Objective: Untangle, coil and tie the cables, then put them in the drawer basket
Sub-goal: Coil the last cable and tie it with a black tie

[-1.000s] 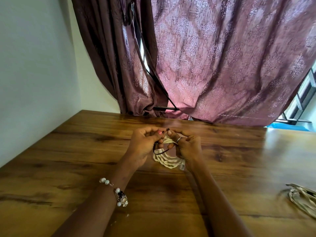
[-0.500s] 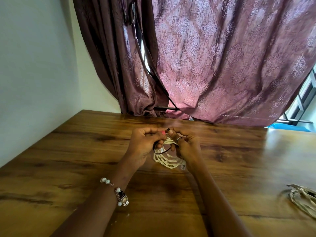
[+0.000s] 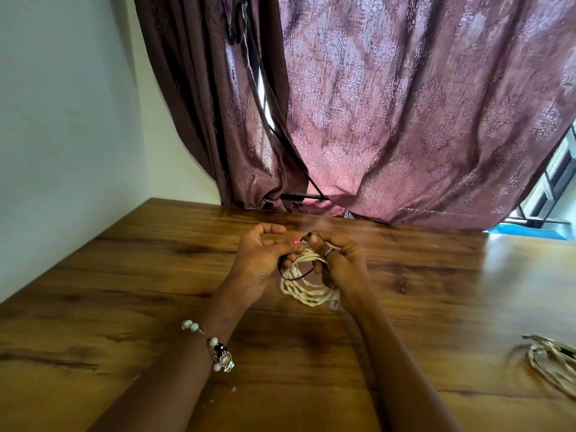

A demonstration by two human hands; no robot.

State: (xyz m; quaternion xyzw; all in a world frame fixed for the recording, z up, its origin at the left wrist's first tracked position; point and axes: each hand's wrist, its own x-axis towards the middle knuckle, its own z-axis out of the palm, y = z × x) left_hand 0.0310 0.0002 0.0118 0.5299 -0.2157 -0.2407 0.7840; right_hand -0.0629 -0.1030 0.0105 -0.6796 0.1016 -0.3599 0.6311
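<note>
Both hands — left, right — pinch a black tie around the coiled cable between them.

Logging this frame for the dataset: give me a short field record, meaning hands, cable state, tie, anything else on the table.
left hand: fingers curled, pinching the black tie
right hand: fingers curled on the black tie and the coil; ring on one finger
white cable: coiled in loops, between the hands, lower loops against the wooden table
black tie: thin dark loop across the coil's upper part; whether it is knotted cannot be told
second cable bundle: pale, lying at the table's right edge, partly out of frame
drawer basket: not in view
left wrist: beaded bracelet
</note>
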